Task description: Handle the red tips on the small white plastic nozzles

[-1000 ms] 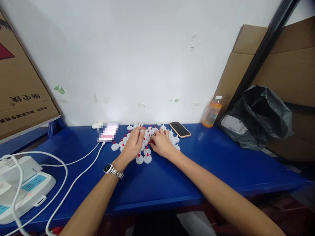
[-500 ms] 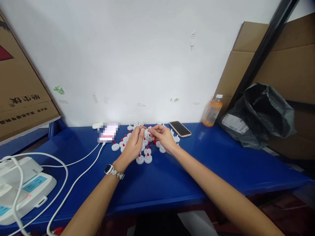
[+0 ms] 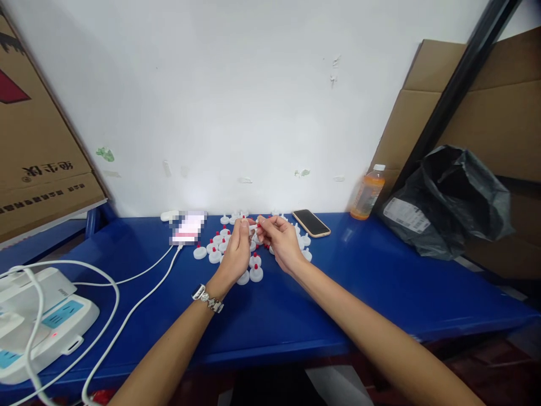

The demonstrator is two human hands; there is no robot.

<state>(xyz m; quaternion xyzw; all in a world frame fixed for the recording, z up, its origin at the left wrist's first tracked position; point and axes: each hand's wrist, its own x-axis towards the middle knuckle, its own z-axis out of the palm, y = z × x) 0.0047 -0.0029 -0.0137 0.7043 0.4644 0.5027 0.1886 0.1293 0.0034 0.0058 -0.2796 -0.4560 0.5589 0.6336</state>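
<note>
Between left hand and right hand (raised): white cap.

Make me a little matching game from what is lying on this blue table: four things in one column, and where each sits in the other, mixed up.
Things:
1. orange drink bottle
2. phone with dark screen
3. white power strip
4. black plastic bag

Places:
a. near left corner of the blue table
b. far right, against the cardboard
c. flat on the table, just right of the white caps
d. upright by the wall, between phone and bag

Pairs: 1-d, 2-c, 3-a, 4-b
</note>
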